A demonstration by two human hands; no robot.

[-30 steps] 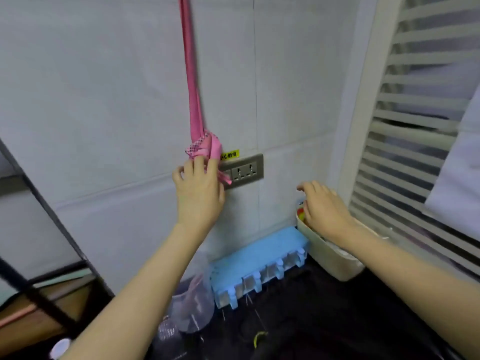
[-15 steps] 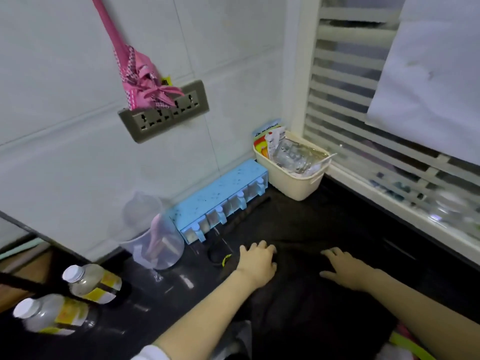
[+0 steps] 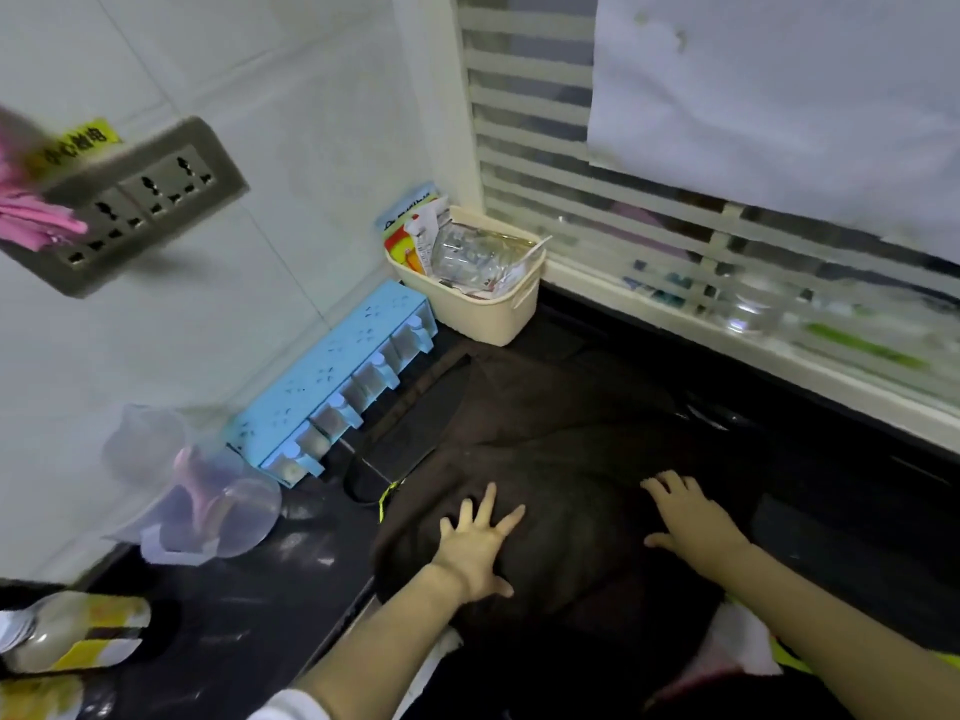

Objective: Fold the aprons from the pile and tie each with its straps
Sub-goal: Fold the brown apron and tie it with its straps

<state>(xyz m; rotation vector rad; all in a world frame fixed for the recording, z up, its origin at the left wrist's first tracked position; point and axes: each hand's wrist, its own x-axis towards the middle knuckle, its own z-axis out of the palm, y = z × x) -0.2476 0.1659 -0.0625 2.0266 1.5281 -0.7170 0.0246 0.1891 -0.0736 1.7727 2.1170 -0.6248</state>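
Note:
A dark brown apron [image 3: 561,449] lies spread over a pile on the black counter [image 3: 249,631]. My left hand [image 3: 480,543] rests flat on its near left part, fingers spread. My right hand [image 3: 691,522] lies flat on the cloth further right, fingers apart. Neither hand grips anything. A dark strap [image 3: 415,423] runs off the apron's far left edge toward the wall. At the far left edge a tied pink apron bundle [image 3: 26,215] hangs in front of the wall socket [image 3: 135,200]. White and bright yellow-green cloth [image 3: 748,652] pokes out under the brown apron near my right forearm.
A blue dispenser box [image 3: 332,376] and a cream basket [image 3: 483,298] of packets stand against the tiled wall. A clear measuring jug [image 3: 208,506] and bottles [image 3: 67,636] sit at the left. A window sill [image 3: 753,350] with slatted blinds borders the counter on the right.
A second ago my left hand was up at the hanging pink bundle; both hands have dropped onto the brown apron. Since half a second ago the fingers have spread flat and the view has tilted down.

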